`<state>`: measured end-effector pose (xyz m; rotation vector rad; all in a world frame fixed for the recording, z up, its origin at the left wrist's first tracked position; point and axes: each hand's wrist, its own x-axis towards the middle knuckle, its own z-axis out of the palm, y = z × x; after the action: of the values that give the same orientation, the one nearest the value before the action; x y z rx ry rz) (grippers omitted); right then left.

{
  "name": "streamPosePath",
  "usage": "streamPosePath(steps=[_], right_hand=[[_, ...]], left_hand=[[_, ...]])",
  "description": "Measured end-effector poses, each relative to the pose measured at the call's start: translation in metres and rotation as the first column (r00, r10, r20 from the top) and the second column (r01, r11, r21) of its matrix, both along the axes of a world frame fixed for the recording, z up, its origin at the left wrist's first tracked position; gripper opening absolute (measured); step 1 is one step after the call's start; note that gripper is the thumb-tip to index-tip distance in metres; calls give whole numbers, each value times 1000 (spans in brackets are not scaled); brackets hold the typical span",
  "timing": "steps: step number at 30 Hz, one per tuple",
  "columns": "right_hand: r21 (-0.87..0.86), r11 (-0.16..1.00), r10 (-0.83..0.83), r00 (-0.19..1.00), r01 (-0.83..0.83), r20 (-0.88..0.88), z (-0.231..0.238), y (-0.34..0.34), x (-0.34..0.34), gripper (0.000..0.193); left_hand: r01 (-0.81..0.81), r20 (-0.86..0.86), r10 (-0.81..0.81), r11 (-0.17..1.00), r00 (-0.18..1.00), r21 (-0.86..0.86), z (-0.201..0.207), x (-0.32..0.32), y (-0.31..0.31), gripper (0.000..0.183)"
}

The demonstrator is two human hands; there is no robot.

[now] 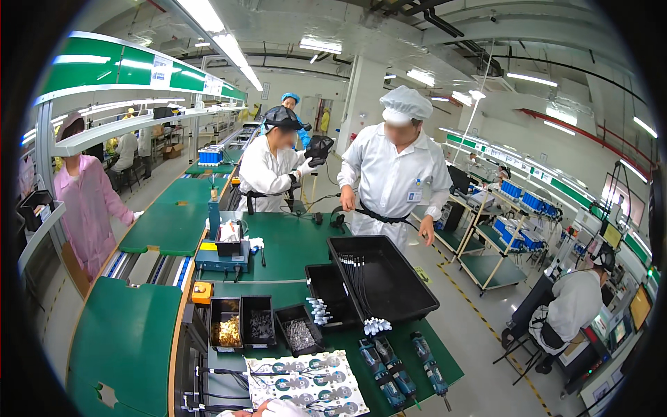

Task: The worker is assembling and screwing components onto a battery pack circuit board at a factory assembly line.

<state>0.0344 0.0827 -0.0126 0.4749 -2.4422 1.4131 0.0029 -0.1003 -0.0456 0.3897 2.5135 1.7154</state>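
Observation:
At the bottom edge only a small part of my hands shows, with pale sleeve or glove and a little bare finger. What looks like my right hand (281,409) is at the near edge of a white fixture board (332,364); my left hand (240,413) is barely visible beside it. Their fingers are cut off by the frame, so whether they hold anything cannot be told. The board carries several round grey-teal parts with black wires. Black cables (226,375) run in from its left. Behind it stand small black bins with gold-coloured pieces (228,332), dark pieces (262,324) and silvery pieces (300,335).
Three teal power screwdrivers (429,365) lie right of the board. Beyond are a large black tray (410,292) with black cables and a smaller black tray (321,278). A blue box-shaped device (224,260) sits further left, near a conveyor with green boards (125,340). Co-workers (396,167) stand across the table.

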Motion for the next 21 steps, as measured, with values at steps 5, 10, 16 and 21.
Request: streamPosePath(steps=[5, 10, 16, 21], right_hand=[[235, 970, -38, 997, 54, -72, 0, -1, 1, 23], [-21, 999, 22, 987, -26, -157, 12, 1, -10, 9], [-47, 981, -191, 981, 190, -41, 12, -3, 18, 11], [-197, 966, -147, 981, 170, 125, 29, 1, 27, 11]], left_hand=[[-16, 4, 16, 1000, 1000, -5, 5, 5, -2, 14], [10, 37, -11, 1000, 999, 24, 11, 6, -1, 12], [21, 203, -86, 954, 975, 301, 27, 15, 1, 19], [128, 157, -167, 963, 973, 235, 28, 14, 0, 22]])
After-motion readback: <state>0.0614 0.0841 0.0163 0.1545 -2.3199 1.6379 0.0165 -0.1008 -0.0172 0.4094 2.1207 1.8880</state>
